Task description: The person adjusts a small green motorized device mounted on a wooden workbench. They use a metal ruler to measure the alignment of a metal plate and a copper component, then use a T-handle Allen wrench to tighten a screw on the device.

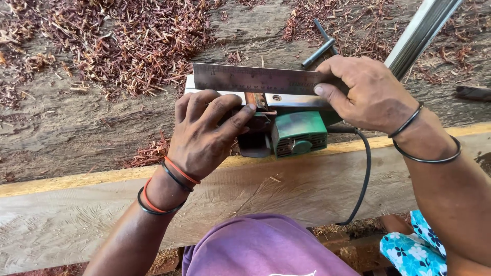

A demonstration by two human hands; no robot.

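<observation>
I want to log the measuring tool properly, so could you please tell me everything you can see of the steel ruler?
The ruler is a flat, grey steel strip with fine graduations along its edges. It lies nearly level across the upturned metal sole of the green planer. The right hand pinches its right end, thumb on top. The left hand rests just below it on the planer; whether it touches the ruler is unclear. Its left end is free.

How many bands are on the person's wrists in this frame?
5: on the left wrist, two black and one orange-red; on the right wrist, two black. More may be hidden under the wrists.
</observation>
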